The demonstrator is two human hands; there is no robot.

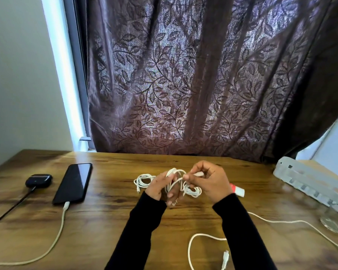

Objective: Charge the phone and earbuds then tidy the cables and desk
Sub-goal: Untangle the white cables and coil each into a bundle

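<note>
- Earbud case [38,180]: dark, closed, lying on the wooden desk [109,215] far to the left of both hands; a black cable [14,207] runs from its near end toward the left edge.
- Phone [73,183]: black, screen up and dark, just right of the earbud case and well left of the left hand; a white cable [57,236] is plugged into its near end and curves away along the desk toward the lower left.
- Small cable coil [142,180]: white, resting on the desk just beyond and left of the left hand.
- Left hand [160,187]: fingers curled around loops of a white cable bundle [176,182], gripping it above the desk; black sleeve to the wrist.
- Right hand [211,182]: thumb and fingers pinch one end of the same bundle near its plug; a further loop of the bundle hangs between the two hands.
- Red-and-white tube [237,190]: lies on the desk touching the right side of the right hand, partly hidden by it.
- Loose white cable [203,237]: lies near the right forearm, its plug toward the near edge; another length trails off to the right.
- Grey power strip [308,182]: well right of the right hand.
- Patterned curtain [193,84]: hangs behind the desk, beyond both hands.
</note>
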